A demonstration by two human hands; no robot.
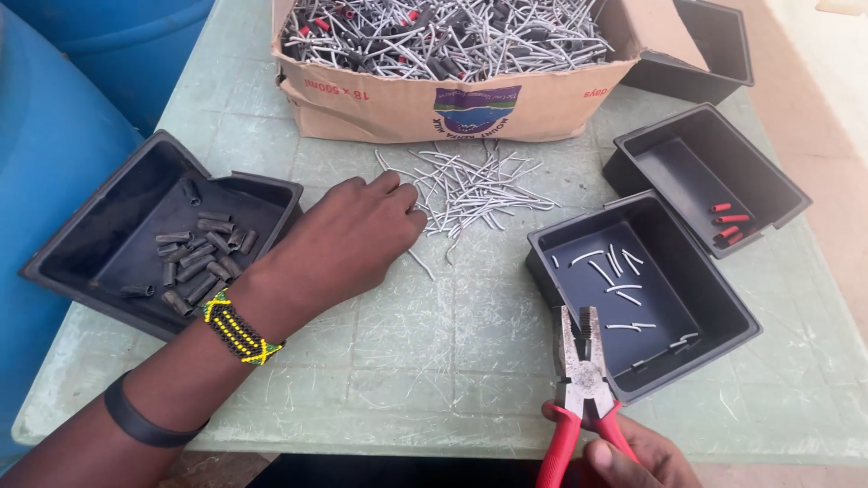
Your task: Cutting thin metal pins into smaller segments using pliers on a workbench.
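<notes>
Head camera looked down at a green bench (pixel 425 361). Left hand (pixel 348 239), fingers curled, reached into a loose pile of grey wire pieces (pixel 475 190) before a cardboard box (pixel 452 104). Right hand (pixel 628 456) gripped red-handled pliers (pixel 581 380), their jaws almost shut beside a black tray (pixel 723 330) of wire bits.

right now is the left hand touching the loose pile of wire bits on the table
Touching. The head view shows the left hand with its fingertips on the near edge of the wire pile, no gap between them.
</notes>
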